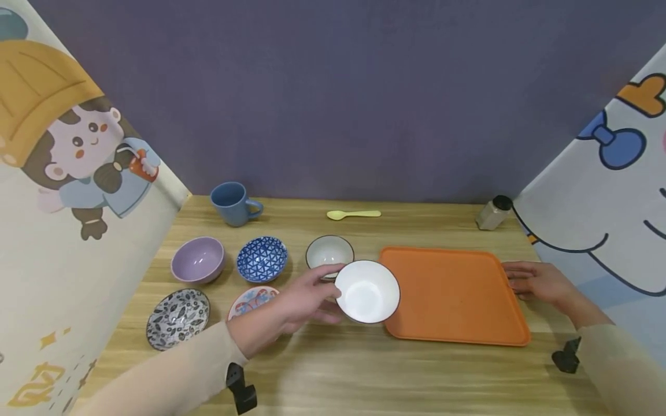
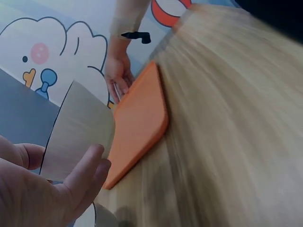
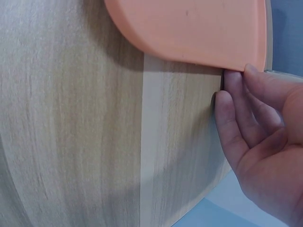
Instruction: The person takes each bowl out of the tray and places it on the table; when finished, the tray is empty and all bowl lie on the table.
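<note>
My left hand [image 1: 312,297] grips a white bowl [image 1: 367,292] with a thin dark rim, thumb on one side and fingers on the other. The bowl is raised and tilted, overlapping the left edge of an orange tray [image 1: 452,294] in the head view. Its pale outer wall [image 2: 78,132] faces the left wrist camera. At the tray's right edge, my right hand [image 1: 538,283] pinches the rim, its thumb on top and its fingertips right under the edge in the right wrist view. Behind the held bowl stands another white bowl [image 1: 329,254] with a dark rim, partly covered.
To the left stand a purple bowl [image 1: 199,260], a blue patterned bowl [image 1: 262,259], a black-and-white leaf-patterned bowl [image 1: 178,319] and a red-and-blue patterned dish [image 1: 255,299] partly behind my forearm. Along the back are a blue mug [image 1: 232,205], a yellow spoon [image 1: 354,214] and a black-capped jar [image 1: 493,213].
</note>
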Demonstrator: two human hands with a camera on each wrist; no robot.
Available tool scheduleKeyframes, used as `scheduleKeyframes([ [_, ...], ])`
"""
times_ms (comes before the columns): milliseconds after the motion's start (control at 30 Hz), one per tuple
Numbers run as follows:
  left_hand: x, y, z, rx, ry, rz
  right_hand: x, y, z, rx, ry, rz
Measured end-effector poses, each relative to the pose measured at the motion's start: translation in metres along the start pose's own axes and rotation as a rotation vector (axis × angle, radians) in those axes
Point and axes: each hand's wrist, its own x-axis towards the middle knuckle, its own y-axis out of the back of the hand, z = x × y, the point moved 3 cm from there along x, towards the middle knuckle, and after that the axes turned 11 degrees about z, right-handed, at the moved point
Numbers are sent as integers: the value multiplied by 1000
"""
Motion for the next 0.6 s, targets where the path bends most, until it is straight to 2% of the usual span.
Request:
scheduleKeyframes([
  [267,-18,17,-16,36,14,46,0,1,-2,-12,4,-6],
  [467,-28,15,-33,-1,30,80,0,-1,-1,-20,10,-6],
  [600,-29,13,-43,-17,22,100,1,-1,1,-1,2,0],
])
